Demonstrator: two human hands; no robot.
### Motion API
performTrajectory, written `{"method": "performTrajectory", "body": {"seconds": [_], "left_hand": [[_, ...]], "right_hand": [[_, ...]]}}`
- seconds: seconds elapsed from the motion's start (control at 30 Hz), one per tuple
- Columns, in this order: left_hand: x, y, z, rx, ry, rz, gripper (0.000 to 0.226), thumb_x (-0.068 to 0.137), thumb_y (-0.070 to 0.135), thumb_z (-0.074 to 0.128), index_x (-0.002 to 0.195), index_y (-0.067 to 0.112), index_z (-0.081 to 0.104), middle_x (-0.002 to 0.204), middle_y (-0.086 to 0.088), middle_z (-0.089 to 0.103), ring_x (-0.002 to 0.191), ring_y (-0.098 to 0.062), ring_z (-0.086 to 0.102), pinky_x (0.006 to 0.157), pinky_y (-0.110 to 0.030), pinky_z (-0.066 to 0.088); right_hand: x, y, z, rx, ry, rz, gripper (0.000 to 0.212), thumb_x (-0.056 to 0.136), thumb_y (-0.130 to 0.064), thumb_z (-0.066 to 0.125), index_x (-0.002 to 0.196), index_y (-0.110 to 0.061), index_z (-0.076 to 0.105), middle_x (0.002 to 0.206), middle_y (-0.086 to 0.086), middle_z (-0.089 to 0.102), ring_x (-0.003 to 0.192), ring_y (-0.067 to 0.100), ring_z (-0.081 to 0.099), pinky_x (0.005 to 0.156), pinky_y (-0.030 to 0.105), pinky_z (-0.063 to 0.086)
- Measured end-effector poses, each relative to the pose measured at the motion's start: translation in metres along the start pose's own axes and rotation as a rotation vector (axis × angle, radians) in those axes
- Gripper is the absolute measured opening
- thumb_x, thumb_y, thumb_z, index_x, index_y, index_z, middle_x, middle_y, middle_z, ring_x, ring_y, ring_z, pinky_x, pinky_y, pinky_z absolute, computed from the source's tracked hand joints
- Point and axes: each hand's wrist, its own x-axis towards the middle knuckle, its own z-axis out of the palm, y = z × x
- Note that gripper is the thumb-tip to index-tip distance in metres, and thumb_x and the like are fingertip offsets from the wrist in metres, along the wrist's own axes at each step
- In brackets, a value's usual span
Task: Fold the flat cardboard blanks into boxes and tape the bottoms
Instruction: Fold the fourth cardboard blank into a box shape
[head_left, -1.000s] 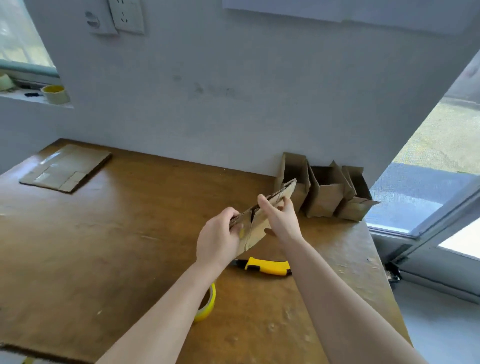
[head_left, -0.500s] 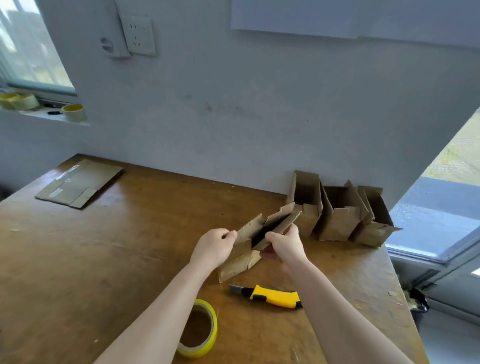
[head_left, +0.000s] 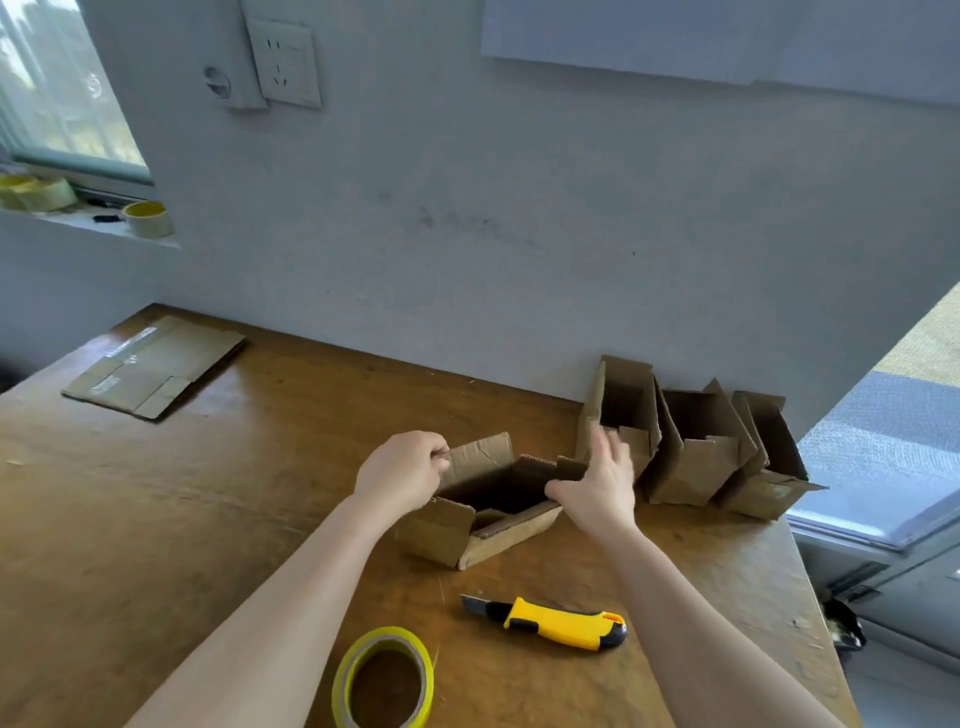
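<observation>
A small brown cardboard box rests on the wooden table, spread open into a rectangle with its flaps up. My left hand pinches the box's upper left flap. My right hand presses against the box's right end, thumb on the near wall and fingers spread and blurred. A roll of yellow tape lies flat near the table's front edge. A stack of flat cardboard blanks lies at the far left corner.
A yellow and black utility knife lies just in front of the box. Three formed boxes lean against the grey wall at the back right. More tape rolls sit on the window ledge. The table's right edge drops to a doorway.
The blank, held flat in the air, came down to the table and has been spread open into a box shape. The view dropped toward the table.
</observation>
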Motion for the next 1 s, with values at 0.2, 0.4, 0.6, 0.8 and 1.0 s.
{"method": "performTrajectory", "body": {"seconds": [0.2, 0.4, 0.6, 0.8, 1.0], "left_hand": [[0.008, -0.010, 0.009, -0.153, 0.389, -0.209, 0.016, 0.089, 0.032, 0.065, 0.103, 0.024, 0.070, 0.115, 0.000, 0.052, 0.112, -0.019, 0.044, 0.086, -0.030, 0.040], [0.000, -0.003, 0.012, -0.608, 0.446, -0.556, 0.066, 0.080, 0.024, 0.076, 0.136, 0.018, 0.040, 0.137, -0.010, 0.040, 0.115, -0.026, 0.052, 0.085, -0.033, 0.050], [-0.015, -0.003, 0.020, -0.598, 0.424, -0.414, 0.045, 0.086, 0.015, 0.069, 0.127, 0.016, 0.050, 0.120, -0.001, 0.058, 0.097, -0.011, 0.052, 0.080, -0.022, 0.045], [-0.019, -0.002, 0.030, -0.328, 0.309, -0.206, 0.044, 0.096, 0.026, 0.056, 0.139, 0.018, 0.050, 0.129, -0.002, 0.048, 0.113, -0.013, 0.051, 0.086, -0.017, 0.042], [-0.012, -0.003, 0.017, -0.268, -0.003, -0.154, 0.044, 0.095, 0.031, 0.056, 0.138, 0.024, 0.047, 0.116, 0.002, 0.056, 0.107, -0.015, 0.055, 0.089, -0.026, 0.046]], "right_hand": [[-0.004, -0.015, 0.002, -0.182, -0.187, -0.151, 0.016, 0.089, -0.040, 0.064, 0.087, -0.024, 0.070, 0.078, -0.006, 0.064, 0.071, 0.010, 0.060, 0.054, 0.021, 0.045], [-0.001, -0.018, 0.009, -0.129, -0.094, 0.010, 0.016, 0.091, -0.035, 0.061, 0.084, -0.022, 0.068, 0.075, -0.006, 0.063, 0.066, 0.008, 0.060, 0.052, 0.019, 0.047], [0.007, -0.022, 0.010, 0.002, -0.205, 0.053, 0.031, 0.092, -0.020, 0.059, 0.122, -0.016, 0.060, 0.101, 0.001, 0.065, 0.083, 0.015, 0.063, 0.063, 0.025, 0.057], [0.004, -0.026, 0.016, -0.010, -0.130, -0.022, 0.041, 0.092, -0.030, 0.062, 0.127, -0.015, 0.049, 0.101, -0.001, 0.059, 0.081, 0.012, 0.059, 0.061, 0.025, 0.053], [0.005, -0.026, 0.005, 0.095, -0.431, 0.019, 0.037, 0.087, -0.034, 0.067, 0.114, -0.016, 0.051, 0.103, 0.003, 0.059, 0.083, 0.011, 0.056, 0.057, 0.020, 0.045]]}}
